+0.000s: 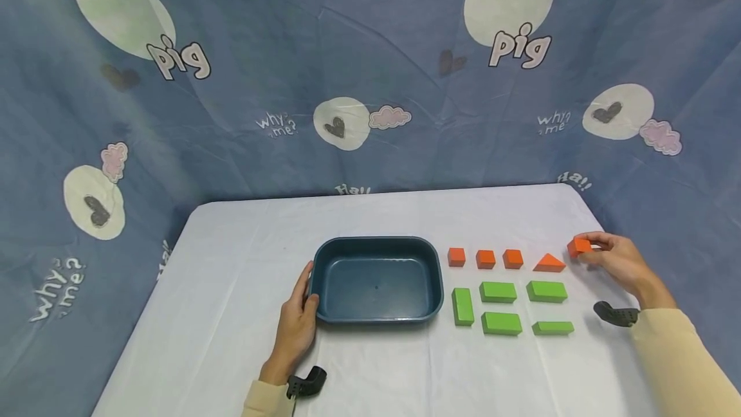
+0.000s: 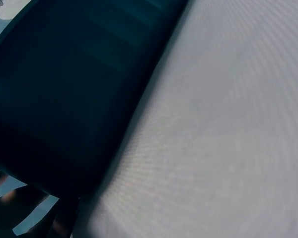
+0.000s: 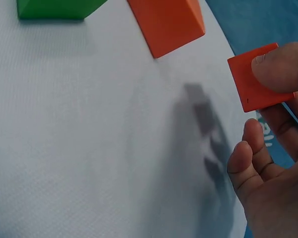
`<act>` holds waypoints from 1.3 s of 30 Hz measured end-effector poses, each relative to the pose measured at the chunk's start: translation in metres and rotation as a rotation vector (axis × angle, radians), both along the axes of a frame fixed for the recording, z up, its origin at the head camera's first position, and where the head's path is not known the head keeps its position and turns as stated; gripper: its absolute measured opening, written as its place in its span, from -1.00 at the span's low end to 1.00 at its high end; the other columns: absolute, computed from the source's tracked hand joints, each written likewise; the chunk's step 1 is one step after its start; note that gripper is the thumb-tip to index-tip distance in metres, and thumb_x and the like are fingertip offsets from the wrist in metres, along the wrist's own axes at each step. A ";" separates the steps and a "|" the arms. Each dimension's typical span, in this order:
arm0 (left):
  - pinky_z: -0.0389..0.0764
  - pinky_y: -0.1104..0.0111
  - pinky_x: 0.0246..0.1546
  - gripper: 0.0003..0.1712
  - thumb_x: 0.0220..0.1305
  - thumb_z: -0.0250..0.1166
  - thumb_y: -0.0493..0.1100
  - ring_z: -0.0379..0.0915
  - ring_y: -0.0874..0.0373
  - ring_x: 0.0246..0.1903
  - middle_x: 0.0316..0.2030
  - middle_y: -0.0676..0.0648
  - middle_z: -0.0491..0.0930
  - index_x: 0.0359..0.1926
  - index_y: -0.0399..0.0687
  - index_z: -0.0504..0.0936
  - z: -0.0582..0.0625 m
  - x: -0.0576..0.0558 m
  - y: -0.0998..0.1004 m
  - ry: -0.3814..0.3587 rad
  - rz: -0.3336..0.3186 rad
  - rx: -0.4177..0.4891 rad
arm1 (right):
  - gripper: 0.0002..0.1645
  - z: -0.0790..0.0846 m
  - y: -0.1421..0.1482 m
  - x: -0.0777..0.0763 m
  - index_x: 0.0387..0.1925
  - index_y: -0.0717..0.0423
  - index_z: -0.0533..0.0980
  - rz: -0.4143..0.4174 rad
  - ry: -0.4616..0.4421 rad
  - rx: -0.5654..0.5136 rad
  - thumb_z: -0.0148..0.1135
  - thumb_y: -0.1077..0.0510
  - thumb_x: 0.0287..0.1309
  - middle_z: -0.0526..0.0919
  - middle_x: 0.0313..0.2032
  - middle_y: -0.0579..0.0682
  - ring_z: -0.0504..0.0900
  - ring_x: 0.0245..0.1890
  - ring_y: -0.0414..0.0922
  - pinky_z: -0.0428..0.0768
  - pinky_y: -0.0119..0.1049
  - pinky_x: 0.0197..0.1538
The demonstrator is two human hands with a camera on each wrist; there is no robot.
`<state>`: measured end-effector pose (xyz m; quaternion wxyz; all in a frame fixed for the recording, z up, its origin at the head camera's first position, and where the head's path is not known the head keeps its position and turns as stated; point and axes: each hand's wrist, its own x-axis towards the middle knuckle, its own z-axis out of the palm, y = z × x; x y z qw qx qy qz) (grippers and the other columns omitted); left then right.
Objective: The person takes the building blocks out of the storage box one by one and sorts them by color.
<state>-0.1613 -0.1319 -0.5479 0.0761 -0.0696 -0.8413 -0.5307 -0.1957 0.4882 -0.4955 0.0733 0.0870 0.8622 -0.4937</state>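
Note:
Between thumb and fingers, my right hand (image 1: 625, 266) pinches an orange cube block (image 1: 579, 248). In the right wrist view the cube (image 3: 260, 78) is off the table, its shadow apart from it. An orange triangular block (image 1: 548, 264) lies just left of that hand. My left hand (image 1: 297, 327) rests against the left side of an empty dark blue plastic bin (image 1: 376, 320), fingers stretched along its outer wall and thumb by the front corner. In the left wrist view, the bin (image 2: 79, 99) hides most of the fingers (image 2: 20, 206).
Right of the bin, three orange blocks (image 1: 485, 259) line up with the triangle. Nearer the front lie several green rectangular blocks (image 1: 501, 323). A white cloth covers the table (image 1: 231, 288), and a blue patterned cloth (image 1: 405, 159) hangs behind it.

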 end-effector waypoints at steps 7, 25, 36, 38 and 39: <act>0.07 0.70 0.29 -0.28 0.50 -0.01 -0.39 0.19 -0.03 0.43 0.46 -0.16 0.28 0.60 0.02 0.14 0.000 -0.003 0.001 0.043 -0.011 0.012 | -0.36 0.000 0.005 0.001 0.25 0.41 0.42 0.000 -0.024 0.091 0.37 0.20 0.20 0.64 -0.20 -0.21 0.53 -0.30 -0.26 0.57 -0.36 -0.27; 0.10 0.70 0.28 -0.29 0.50 0.01 -0.40 0.19 -0.04 0.42 0.45 -0.16 0.29 0.59 0.02 0.17 -0.001 0.002 0.000 0.044 -0.003 0.030 | -0.23 -0.006 0.010 0.002 0.26 0.54 0.38 0.072 -0.081 0.220 0.44 0.18 0.13 0.60 0.04 0.24 0.47 -0.21 -0.26 0.48 -0.50 -0.21; 0.09 0.70 0.29 -0.30 0.50 0.03 -0.39 0.19 -0.05 0.42 0.47 -0.17 0.27 0.59 -0.04 0.18 0.000 -0.001 0.000 0.065 -0.022 0.024 | -0.22 -0.005 0.007 0.010 0.31 0.29 0.44 0.011 -0.038 0.105 0.51 0.08 0.12 0.57 -0.12 -0.44 0.46 -0.16 -0.29 0.51 -0.43 -0.19; 0.09 0.71 0.28 -0.30 0.50 0.03 -0.39 0.20 -0.06 0.42 0.47 -0.17 0.26 0.59 -0.06 0.17 0.000 -0.001 -0.001 0.058 -0.020 0.022 | -0.24 -0.001 0.006 0.011 0.32 0.25 0.45 0.007 -0.021 0.104 0.50 0.06 0.15 0.58 -0.10 -0.43 0.47 -0.15 -0.30 0.51 -0.41 -0.18; 0.08 0.71 0.28 -0.30 0.49 0.03 -0.39 0.19 -0.06 0.42 0.47 -0.17 0.26 0.59 -0.07 0.16 -0.001 -0.001 -0.001 0.053 -0.017 0.022 | -0.25 0.001 0.004 0.011 0.32 0.23 0.45 0.008 -0.013 0.110 0.49 0.04 0.17 0.60 -0.08 -0.39 0.48 -0.15 -0.30 0.51 -0.40 -0.17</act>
